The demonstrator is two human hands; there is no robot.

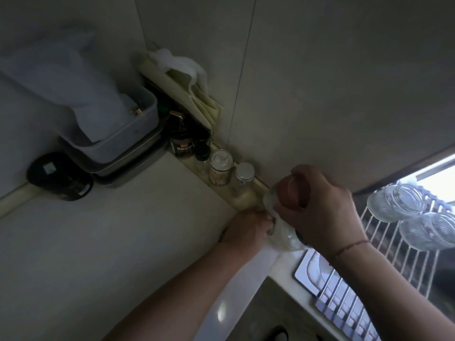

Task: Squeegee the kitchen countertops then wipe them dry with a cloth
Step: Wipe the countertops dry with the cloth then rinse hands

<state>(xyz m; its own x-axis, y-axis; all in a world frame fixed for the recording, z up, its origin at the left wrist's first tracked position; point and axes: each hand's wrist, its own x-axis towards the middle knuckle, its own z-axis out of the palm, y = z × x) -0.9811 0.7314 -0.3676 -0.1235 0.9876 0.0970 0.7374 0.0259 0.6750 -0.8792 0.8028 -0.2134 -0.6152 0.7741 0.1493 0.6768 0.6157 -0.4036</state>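
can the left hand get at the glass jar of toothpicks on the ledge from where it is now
Probably not right away: the left hand is holding the base of the clear plastic bottle with the brown cap. The clear glass jar of toothpicks stands just beyond on the ledge, with open countertop leading to it.

head view, steeply down, near countertop (123, 242)

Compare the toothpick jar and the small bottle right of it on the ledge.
The toothpick jar is wider, with a clear lid; the small bottle is slimmer, with a silver metal cap. The jar is packed with pale sticks; the bottle looks empty, though that is hard to tell. Both are clear glass, upright, on the ledge against the wall.
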